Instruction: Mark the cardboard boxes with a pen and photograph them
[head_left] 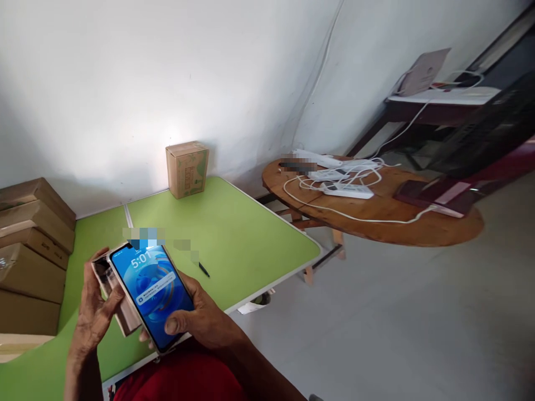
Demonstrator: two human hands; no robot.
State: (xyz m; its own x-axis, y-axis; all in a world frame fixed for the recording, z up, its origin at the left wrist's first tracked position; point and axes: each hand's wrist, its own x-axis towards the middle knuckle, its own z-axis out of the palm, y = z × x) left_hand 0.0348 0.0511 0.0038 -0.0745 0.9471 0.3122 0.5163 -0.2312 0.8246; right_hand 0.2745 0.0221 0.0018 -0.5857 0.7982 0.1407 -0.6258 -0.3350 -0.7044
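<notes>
You hold a lit phone (152,295) in both hands over the near edge of the green desk (234,234).

Your right hand (200,320) cups the phone from below, thumb laid across the lower screen, which shows a lock screen with a clock. Your left hand (94,309) is closed around a small brown box (115,295) tucked just behind the phone's left edge; whether those fingers also touch the phone you cannot tell. A dark pen (203,269) lies on the desk just beyond the phone, a cardboard box (187,168) stands at the far edge against the wall, and flat cartons (31,245) are stacked along the left edge. It looks as if you are checking the phone beside its packaging; a next move would call for a firm right-hand hold so the phone does not slip.
</notes>
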